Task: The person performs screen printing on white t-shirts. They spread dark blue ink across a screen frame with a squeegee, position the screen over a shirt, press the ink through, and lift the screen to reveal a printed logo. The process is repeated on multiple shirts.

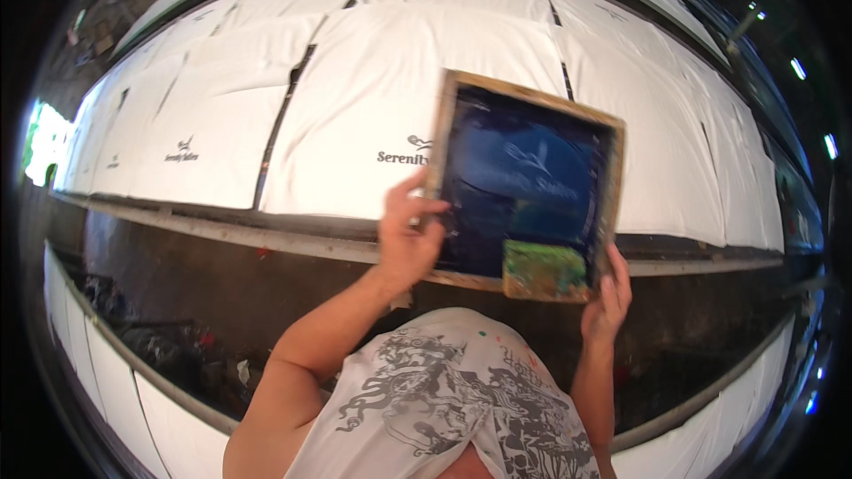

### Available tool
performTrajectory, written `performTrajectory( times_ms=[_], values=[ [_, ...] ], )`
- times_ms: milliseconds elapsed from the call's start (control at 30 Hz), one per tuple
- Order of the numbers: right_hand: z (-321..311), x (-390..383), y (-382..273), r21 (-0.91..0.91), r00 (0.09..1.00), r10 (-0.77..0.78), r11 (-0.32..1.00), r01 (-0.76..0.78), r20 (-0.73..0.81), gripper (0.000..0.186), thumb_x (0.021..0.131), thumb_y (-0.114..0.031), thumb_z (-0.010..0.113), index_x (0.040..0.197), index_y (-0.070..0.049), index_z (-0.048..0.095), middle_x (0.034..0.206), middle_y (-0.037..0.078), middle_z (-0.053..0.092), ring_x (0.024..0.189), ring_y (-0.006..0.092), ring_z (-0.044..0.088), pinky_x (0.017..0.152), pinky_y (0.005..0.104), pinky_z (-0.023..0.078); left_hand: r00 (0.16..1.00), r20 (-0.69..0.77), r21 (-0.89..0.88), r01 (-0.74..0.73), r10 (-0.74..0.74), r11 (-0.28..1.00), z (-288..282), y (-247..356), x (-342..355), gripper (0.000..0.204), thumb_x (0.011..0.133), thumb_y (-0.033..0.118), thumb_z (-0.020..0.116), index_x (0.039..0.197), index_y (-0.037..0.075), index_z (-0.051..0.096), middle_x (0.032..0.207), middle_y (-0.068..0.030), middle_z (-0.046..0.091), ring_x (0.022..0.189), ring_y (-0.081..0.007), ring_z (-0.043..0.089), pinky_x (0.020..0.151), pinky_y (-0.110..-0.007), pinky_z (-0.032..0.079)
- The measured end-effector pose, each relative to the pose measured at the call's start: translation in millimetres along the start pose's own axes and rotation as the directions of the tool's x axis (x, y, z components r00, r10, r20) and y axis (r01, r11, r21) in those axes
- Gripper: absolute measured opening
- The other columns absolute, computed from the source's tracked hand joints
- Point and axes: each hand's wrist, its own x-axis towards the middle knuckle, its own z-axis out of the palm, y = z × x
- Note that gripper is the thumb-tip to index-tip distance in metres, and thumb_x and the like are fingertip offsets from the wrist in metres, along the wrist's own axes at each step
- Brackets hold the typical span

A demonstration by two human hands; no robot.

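Between my hands is a screen printing frame [619, 168] with wooden sides and dark blue mesh, tilted and raised over the near edge of the table. A pale design shows in the mesh. My left hand [410, 235] is closed on the frame's left side, thumb and a finger over its inner edge. Low on the right side, my right hand [609, 293] grips the frame, its fingers partly hidden by it. A green, paint-stained block [544, 270], perhaps a squeegee, rests inside along the near side. Behind lies a white cloth [355, 124] with a dark print, partly covered by the frame.
More white printed cloths [200, 124] lie in rows along the long table, with dark gaps between them. The table's near rail [302, 235] runs across in front of me. A dark aisle floor [266, 293] lies below, and another cloth-covered table [106, 372] stands near me.
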Motion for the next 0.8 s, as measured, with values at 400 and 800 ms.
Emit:
performTrajectory(
  times_ms=[400, 800],
  values=[
    [-192, -80, -12, 0.032, 0.962, 0.052, 0.998, -0.045, -0.27, 0.075, 0.108, -0.028, 0.066, 0.169, 0.011, 0.048, 0.171, 0.028, 0.054, 0.156, 0.0363, 0.055, 0.134, 0.049, 0.038, 0.962, 0.269, -0.037, -0.026, 0.035, 0.999, 180, 77, -74, 0.037, 0.081, -0.01, 0.075, 0.112, 0.009, 0.084, 0.163, -0.0264, 0.061, 0.14, -0.0446, 0.06, 0.117, -0.049, 0.053],
    [-236, -67, -16, -0.09, 0.899, 0.032, 0.993, -0.079, -0.437, 0.076, 0.109, -0.036, 0.066, 0.17, 0.006, 0.05, 0.172, 0.026, 0.052, 0.157, 0.0388, 0.054, 0.133, 0.0526, 0.042, 0.889, 0.459, -0.215, 0.105, 0.006, 0.971, 274, 72, -43, 0.039, 0.084, -0.015, 0.075, 0.113, 0.009, 0.083, 0.172, -0.0236, 0.053, 0.149, -0.0424, 0.052, 0.096, -0.04, 0.061]
  ],
)
